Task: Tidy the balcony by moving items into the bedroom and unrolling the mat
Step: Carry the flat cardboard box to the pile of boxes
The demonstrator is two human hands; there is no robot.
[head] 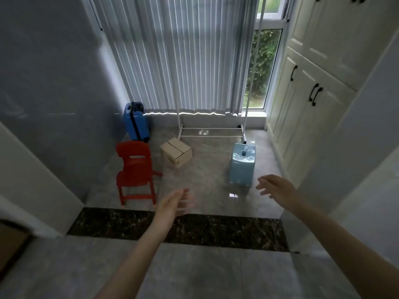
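Observation:
On the balcony floor stand a small red plastic chair (135, 171) at the left, a closed cardboard box (176, 154) in the middle and a light blue plastic stool (242, 165) at the right. A blue suitcase (136, 124) stands upright in the far left corner behind the chair. My left hand (172, 205) reaches forward over the dark threshold, fingers straight, holding nothing. My right hand (275, 189) is stretched out just right of the blue stool, fingers spread, not touching it. No mat is in view.
A white clothes rack (212, 132) stands before the curtain (183, 57) and window. Cream cabinets (306, 100) line the right wall, a grey wall the left. A dark marble threshold strip (216, 231) separates the balcony from the grey tiles under me.

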